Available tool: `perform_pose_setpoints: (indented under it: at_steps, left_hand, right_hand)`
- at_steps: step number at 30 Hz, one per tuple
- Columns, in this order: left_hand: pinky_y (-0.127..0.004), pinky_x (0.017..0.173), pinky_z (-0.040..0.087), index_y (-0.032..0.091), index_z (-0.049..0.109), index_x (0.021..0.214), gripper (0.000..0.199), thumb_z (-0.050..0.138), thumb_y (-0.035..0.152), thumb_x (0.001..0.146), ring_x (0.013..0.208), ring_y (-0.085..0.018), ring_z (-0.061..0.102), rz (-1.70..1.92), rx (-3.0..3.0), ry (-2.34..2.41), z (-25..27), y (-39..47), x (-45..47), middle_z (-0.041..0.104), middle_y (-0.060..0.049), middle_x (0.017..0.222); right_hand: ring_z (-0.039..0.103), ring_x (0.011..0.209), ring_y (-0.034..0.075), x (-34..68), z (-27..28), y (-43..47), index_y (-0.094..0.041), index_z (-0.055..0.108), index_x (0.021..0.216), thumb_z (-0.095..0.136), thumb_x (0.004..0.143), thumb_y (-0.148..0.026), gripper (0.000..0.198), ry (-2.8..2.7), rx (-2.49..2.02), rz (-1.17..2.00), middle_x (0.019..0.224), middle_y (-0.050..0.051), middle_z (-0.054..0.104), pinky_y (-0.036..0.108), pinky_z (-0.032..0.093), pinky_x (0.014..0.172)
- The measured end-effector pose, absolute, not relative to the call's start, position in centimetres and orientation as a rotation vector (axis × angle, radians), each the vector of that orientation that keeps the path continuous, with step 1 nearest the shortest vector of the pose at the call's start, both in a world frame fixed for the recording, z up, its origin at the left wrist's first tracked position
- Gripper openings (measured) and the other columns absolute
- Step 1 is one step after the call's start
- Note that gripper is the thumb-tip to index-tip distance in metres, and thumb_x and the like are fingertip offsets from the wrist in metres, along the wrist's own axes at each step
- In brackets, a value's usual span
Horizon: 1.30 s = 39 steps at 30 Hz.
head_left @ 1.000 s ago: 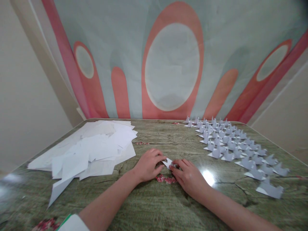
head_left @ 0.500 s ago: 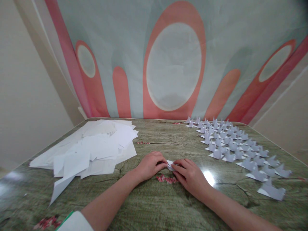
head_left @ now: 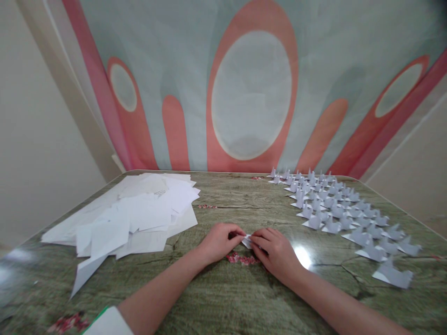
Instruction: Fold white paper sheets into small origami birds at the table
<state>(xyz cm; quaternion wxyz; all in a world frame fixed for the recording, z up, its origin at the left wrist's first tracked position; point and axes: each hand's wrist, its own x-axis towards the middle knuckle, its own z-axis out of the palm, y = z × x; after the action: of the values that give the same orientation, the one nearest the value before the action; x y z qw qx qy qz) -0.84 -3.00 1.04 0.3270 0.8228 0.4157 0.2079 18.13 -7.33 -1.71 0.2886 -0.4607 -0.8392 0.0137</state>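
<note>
Head view: left hand (head_left: 219, 242) and right hand (head_left: 278, 252) pinching small folded paper (head_left: 247, 241) from opposite sides, right of paper pile (head_left: 148, 211); apparently shaping fold, next move likely calling for firm creasing.

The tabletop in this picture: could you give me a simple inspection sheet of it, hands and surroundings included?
Surface: glossy wood-patterned table with reddish floral prints and a bright reflection.
Job's things: small folded paper between the hands; many folded paper figures standing at the right.
Clutter: overlapping white sheets piled loosely at the left.
Grip: left hand and right hand both have fingertips on the small folded paper.
Cables: nothing seen.
Surroundings: printed backdrop behind, plain walls at both sides.
</note>
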Motion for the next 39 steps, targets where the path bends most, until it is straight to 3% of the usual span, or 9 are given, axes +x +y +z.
perform_pose_setpoints:
  at_steps: [12, 21, 27, 34, 39]
  left_hand:
    - [-0.024, 0.071, 0.042, 0.021, 0.068, 0.082, 0.017, 0.055, 0.019, 0.072, 0.077, -0.017, 0.058, 0.557, 2.409, 1.213, 1.4, -4.1, 0.3, 0.068, -0.001, 0.080]
    - [-0.021, 0.060, 0.043, 0.017, 0.072, 0.087, 0.029, 0.047, 0.018, 0.071, 0.065, -0.014, 0.060, 0.560, 1.993, 1.149, 0.7, -3.4, 0.1, 0.070, -0.001, 0.075]
    - [-0.020, 0.051, 0.038, 0.015, 0.072, 0.085, 0.029, 0.049, 0.018, 0.068, 0.056, -0.012, 0.054, 0.521, 1.947, 1.219, 0.8, -3.5, 0.3, 0.065, -0.001, 0.062]
    - [-0.019, 0.050, 0.038, 0.014, 0.071, 0.083, 0.027, 0.051, 0.020, 0.067, 0.054, -0.011, 0.053, 0.531, 1.884, 1.242, 0.7, -3.5, 0.3, 0.065, -0.001, 0.061]
    - [-0.018, 0.048, 0.037, 0.011, 0.070, 0.078, 0.023, 0.054, 0.020, 0.065, 0.054, -0.010, 0.052, 0.569, 1.755, 1.203, 0.9, -3.5, 0.4, 0.063, -0.002, 0.060]
  right_hand:
    - [0.054, 0.075, 0.016, 17.9, -1.5, -7.1, -0.019, 0.064, 0.083, 0.052, 0.084, -0.018, 0.013, -2.252, -1.252, -0.052, 0.079, 0.003, 0.062, 0.029, 0.037, 0.068]
    - [0.053, 0.075, 0.015, 18.0, -1.5, -7.2, -0.019, 0.065, 0.082, 0.052, 0.084, -0.016, 0.013, -2.267, -1.239, -0.095, 0.078, 0.003, 0.063, 0.029, 0.035, 0.069]
    - [0.053, 0.076, 0.015, 17.8, -1.6, -7.7, -0.019, 0.065, 0.081, 0.052, 0.082, -0.014, 0.014, -2.292, -1.190, -0.164, 0.078, 0.004, 0.062, 0.030, 0.035, 0.070]
    - [0.053, 0.077, 0.018, 17.2, -1.2, -8.4, -0.018, 0.063, 0.085, 0.056, 0.082, -0.026, 0.011, -2.305, -1.235, -0.152, 0.080, 0.005, 0.062, 0.032, 0.036, 0.070]
    - [0.054, 0.077, 0.017, 17.3, -1.2, -8.4, -0.018, 0.063, 0.085, 0.055, 0.083, -0.025, 0.011, -2.304, -1.229, -0.152, 0.079, 0.005, 0.062, 0.032, 0.036, 0.071]
